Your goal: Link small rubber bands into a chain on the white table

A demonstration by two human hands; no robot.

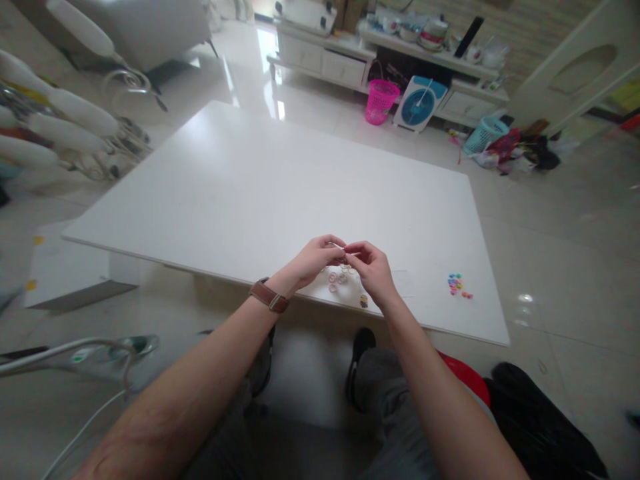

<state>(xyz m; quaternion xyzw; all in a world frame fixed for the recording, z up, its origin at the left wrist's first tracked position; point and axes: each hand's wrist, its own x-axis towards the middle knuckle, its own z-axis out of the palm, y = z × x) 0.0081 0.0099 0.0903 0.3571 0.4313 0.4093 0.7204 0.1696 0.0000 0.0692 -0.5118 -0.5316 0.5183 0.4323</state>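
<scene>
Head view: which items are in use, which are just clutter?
In use:
left hand and right hand, fingertips pinched together on something too small to identify
small rings on the white table

Lying about:
coloured beads
pink basket
fan

I find no readable text, label, brand or number anywhere. The blue and white fan by the far cabinet shows no legible marking, and the watch on the left wrist shows only its strap.
</scene>
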